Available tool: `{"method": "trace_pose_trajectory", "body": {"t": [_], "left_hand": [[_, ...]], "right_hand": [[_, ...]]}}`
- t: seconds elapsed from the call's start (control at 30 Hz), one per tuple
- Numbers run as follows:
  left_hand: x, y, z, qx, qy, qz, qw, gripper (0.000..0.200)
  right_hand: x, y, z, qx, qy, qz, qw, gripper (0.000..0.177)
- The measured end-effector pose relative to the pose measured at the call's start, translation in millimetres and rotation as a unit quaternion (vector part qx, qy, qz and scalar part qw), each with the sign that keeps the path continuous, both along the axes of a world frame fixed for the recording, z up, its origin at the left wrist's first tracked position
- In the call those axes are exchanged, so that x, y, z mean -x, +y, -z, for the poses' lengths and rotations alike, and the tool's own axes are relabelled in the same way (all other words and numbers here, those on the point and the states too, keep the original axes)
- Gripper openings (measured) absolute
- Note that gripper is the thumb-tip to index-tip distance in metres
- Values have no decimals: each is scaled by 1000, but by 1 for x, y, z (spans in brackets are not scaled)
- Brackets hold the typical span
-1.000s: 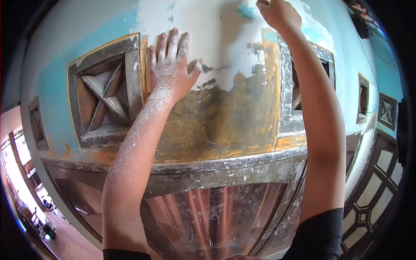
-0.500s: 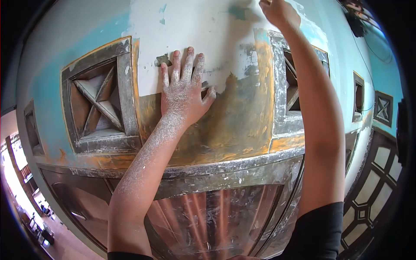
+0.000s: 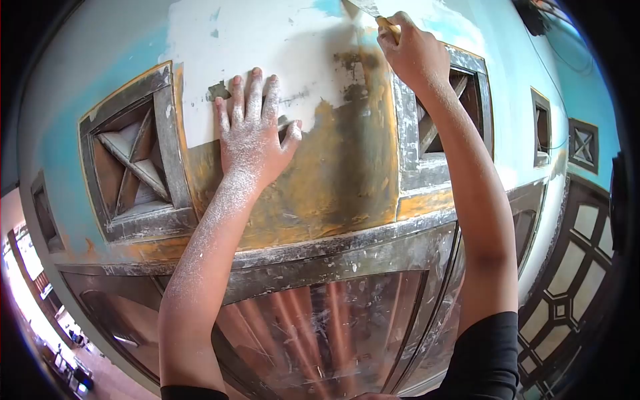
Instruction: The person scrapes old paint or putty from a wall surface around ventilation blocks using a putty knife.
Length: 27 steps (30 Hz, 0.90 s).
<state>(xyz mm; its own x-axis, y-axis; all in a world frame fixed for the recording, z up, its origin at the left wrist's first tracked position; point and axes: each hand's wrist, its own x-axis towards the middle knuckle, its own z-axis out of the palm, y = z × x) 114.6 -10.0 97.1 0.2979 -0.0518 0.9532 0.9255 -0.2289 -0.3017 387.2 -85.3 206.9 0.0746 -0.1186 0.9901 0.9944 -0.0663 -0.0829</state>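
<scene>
My left hand point(image 3: 255, 137) lies flat on the wall with its fingers spread, dusted with white powder up the forearm. It rests across the border between white filler point(image 3: 307, 60) and a bare brown-orange patch point(image 3: 333, 173). Higher up on the right, my right hand point(image 3: 417, 57) is closed round the yellowish handle of a scraper point(image 3: 387, 28). The scraper's metal blade points up and left against the wall, partly cut off by the top edge of the view.
Square wooden vents with crossed slats, one on the left point(image 3: 137, 157) and one on the right point(image 3: 460, 107), flank the patch. A worn wooden ledge point(image 3: 320, 247) runs below, above a glass pane point(image 3: 327, 333). A panelled door point(image 3: 567, 280) stands far right.
My right hand has come lower, bringing the scraper's handle and blade into view. My left hand stays flat on the same spot, while the whole view has shifted slightly.
</scene>
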Motion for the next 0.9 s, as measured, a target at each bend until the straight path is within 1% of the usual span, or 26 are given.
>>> {"method": "trace_pose_trajectory", "body": {"t": [0.03, 0.1, 0.17, 0.27, 0.37, 0.47, 0.53, 0.63, 0.67, 0.7, 0.73, 0.77, 0.83, 0.9], "left_hand": [[0, 1, -1, -10, -5, -2, 1000, 80], [0, 2, -2, -11, -4, 0, 1000, 81], [1, 0, -1, 2, -3, 0, 1000, 81], [2, -1, -1, 4, 0, -2, 1000, 83], [2, -2, -2, 8, 2, 2, 1000, 84], [2, -1, -1, 9, 1, 11, 1000, 83], [1, 1, -1, 0, -2, 10, 1000, 83], [-1, -1, -2, 6, -8, 11, 1000, 82], [-1, -1, -1, 3, -5, 3, 1000, 83], [-2, -1, 1, 5, -5, 1, 1000, 83], [-4, -1, 1, 10, -7, 1, 1000, 83], [-5, -2, -1, 12, -8, 3, 1000, 84], [-1, -6, -5, 17, -5, -13, 1000, 84], [5, -7, -8, 30, 37, -6, 999, 85]], "right_hand": [[1, -2, -2, 4, 8, -13, 1000, 42], [4, -3, -26, -21, 1, 6, 1000, 41], [22, -21, -56, 24, 29, -82, 996, 37], [27, -13, -98, 15, 29, -76, 997, 38], [28, -7, -117, 10, 44, -82, 996, 39], [36, -5, -94, 2, 25, -93, 995, 39], [51, -7, -66, 5, -7, -109, 994, 37], [84, -16, -13, 118, 3, -134, 984, 38], [85, -5, -9, 119, 4, -137, 983, 38], [85, 14, -3, 71, -14, -116, 991, 40], [91, 20, -2, 22, -32, -94, 995, 42], [91, 19, -13, 19, -34, -95, 995, 42], [100, 1, -37, 88, -8, -155, 984, 38], [105, -5, -61, 84, -26, -146, 985, 36]]}}
